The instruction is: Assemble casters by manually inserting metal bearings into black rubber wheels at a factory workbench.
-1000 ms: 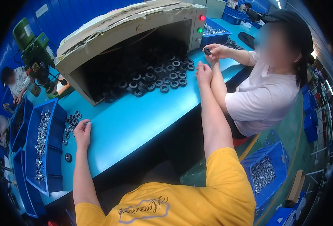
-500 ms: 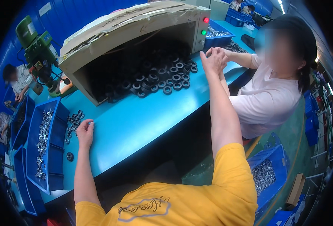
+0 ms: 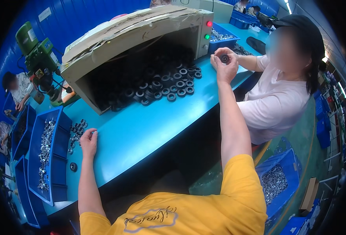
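At the table's right end my right hand point(image 3: 227, 72) is closed around a small black wheel point(image 3: 224, 58) with a dark hub. The co-worker's hand point(image 3: 224, 51) meets mine at the same wheel, so part of it is covered. To the left, my left hand point(image 3: 89, 143) hovers low over the table with curled fingers; whether anything is in them is hidden. Beside it lie small shiny metal parts point(image 3: 77, 130) in a loose cluster. A single black wheel point(image 3: 73, 167) rests on the table below them.
A pale box-shaped machine point(image 3: 78, 88) opens toward me, with black rings point(image 3: 171, 96) spilling from it onto the blue table point(image 3: 141, 133). Blue bins point(image 3: 59, 156) of metal parts line the left. A green drill press point(image 3: 32, 43) stands behind. Another bin point(image 3: 294, 156) sits on the floor at right.
My right hand has turned, and the black wheel now shows between it and the co-worker's hand. My left hand has barely moved.
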`<state>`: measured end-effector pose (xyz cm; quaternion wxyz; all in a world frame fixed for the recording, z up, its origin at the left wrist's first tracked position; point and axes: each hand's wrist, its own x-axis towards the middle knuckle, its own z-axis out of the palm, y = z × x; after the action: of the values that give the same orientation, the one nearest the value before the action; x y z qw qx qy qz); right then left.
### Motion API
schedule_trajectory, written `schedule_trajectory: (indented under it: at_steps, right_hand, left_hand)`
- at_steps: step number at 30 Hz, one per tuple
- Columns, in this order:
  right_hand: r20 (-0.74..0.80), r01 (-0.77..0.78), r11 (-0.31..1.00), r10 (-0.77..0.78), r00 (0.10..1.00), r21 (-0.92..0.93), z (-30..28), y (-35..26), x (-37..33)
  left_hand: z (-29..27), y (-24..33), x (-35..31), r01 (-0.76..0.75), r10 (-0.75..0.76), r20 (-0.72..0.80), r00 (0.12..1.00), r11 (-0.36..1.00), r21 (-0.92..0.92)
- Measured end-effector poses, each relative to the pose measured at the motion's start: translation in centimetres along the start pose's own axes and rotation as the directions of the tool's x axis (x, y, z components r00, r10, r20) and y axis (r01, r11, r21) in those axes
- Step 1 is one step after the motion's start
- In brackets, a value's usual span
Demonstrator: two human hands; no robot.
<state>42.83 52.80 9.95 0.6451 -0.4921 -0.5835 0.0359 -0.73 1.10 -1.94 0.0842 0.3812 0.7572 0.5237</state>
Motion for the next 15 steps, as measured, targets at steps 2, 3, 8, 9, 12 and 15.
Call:
schedule_trajectory:
  at_steps: [2,3,8,9,12,15]
  right_hand:
    - [-0.029,-0.048,0.997,0.050,0.998,0.066,-0.2,-0.1,0.0]
    - [-0.030,-0.063,0.995,0.065,0.997,0.082,-0.3,-0.2,-0.1]
    - [-0.027,-0.097,0.987,0.101,0.995,0.127,-0.5,0.3,-0.9]
    - [-0.027,-0.094,0.987,0.098,0.995,0.129,-0.4,0.5,-1.1]
    - [-0.040,-0.054,0.994,0.058,0.997,0.099,-0.3,1.0,-0.9]
    - [-0.032,-0.010,0.996,0.013,0.999,0.092,-0.3,0.4,-1.0]
  left_hand:
    - [0.0,-0.2,0.0,-0.002,0.002,-0.008,1.000,1.000,0.015]
    - [-0.1,-0.2,0.1,0.000,0.000,-0.008,1.000,1.000,0.017]
    - [0.1,0.2,-0.2,0.014,-0.014,-0.006,1.000,1.000,-0.008]
    - [0.1,0.3,-0.2,0.014,-0.014,-0.006,1.000,1.000,-0.010]
    - [0.2,0.4,0.0,0.011,-0.011,0.002,1.000,1.000,-0.015]
    - [0.2,0.4,0.3,0.004,-0.004,-0.001,1.000,1.000,-0.006]
